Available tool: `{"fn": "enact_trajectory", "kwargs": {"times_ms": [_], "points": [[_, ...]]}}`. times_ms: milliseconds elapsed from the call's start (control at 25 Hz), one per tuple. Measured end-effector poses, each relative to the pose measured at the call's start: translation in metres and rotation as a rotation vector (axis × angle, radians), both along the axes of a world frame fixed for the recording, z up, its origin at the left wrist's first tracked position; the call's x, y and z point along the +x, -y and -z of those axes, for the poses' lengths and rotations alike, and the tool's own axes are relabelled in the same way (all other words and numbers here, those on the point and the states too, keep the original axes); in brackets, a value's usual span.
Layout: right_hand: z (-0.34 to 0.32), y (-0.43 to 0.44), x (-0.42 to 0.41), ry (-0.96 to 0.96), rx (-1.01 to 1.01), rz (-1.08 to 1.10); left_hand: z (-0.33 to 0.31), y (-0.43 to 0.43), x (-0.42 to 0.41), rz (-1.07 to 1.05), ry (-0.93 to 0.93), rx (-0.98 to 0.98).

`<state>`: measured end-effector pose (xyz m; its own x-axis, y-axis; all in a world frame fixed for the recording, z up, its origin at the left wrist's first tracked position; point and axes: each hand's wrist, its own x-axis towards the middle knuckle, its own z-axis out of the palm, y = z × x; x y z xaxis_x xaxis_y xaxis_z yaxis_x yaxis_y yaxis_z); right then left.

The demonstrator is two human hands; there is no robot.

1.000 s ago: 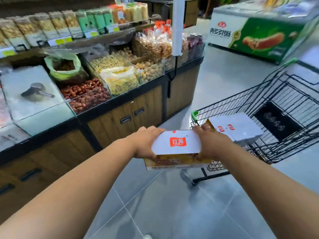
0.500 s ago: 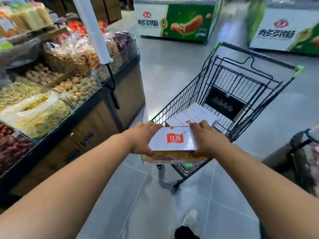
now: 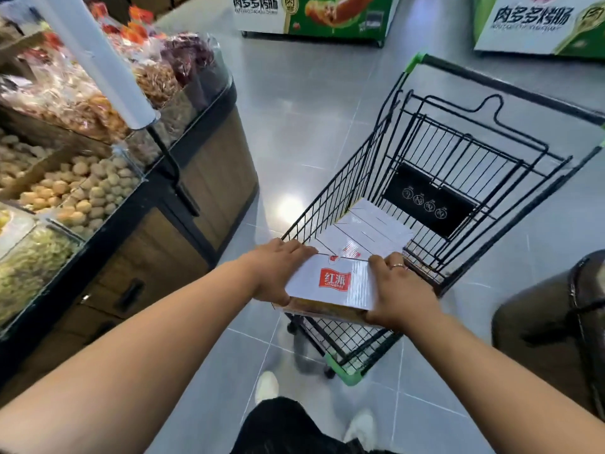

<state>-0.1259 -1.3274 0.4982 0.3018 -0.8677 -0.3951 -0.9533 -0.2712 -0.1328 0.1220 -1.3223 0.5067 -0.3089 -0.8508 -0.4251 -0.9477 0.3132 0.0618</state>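
Note:
A flat white box with a red logo (image 3: 330, 283) is held between both hands over the near end of a black wire shopping cart (image 3: 458, 178). My left hand (image 3: 275, 273) grips its left end and my right hand (image 3: 397, 290) grips its right end, a ring on one finger. Several similar white boxes (image 3: 370, 234) lie flat inside the cart's basket, just beyond the held one. The yellow underside of the held box shows at its near edge.
A wooden bulk-food counter (image 3: 209, 178) with bins of nuts and snacks runs along the left, a white pole (image 3: 98, 57) rising over it. Two green and white freezer chests (image 3: 314, 14) stand across the grey tiled floor. A dark rounded object (image 3: 550, 335) sits at the right.
The view has swung right and down from the counter to the cart. Both hands have carried the box forward until it hangs over the cart's near end.

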Motion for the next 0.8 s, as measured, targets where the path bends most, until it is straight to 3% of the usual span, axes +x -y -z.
{"fn": "enact_trajectory", "kwargs": {"times_ms": [480, 800], "points": [[0.085, 0.032, 0.069, -0.031, 0.197, 0.340, 0.079, 0.122, 0.048, 0.438, 0.049, 0.115], [0.136, 0.029, 0.107, -0.034, 0.322, 0.501, 0.147, 0.142, 0.066, 0.624, 0.127, 0.122]]}}
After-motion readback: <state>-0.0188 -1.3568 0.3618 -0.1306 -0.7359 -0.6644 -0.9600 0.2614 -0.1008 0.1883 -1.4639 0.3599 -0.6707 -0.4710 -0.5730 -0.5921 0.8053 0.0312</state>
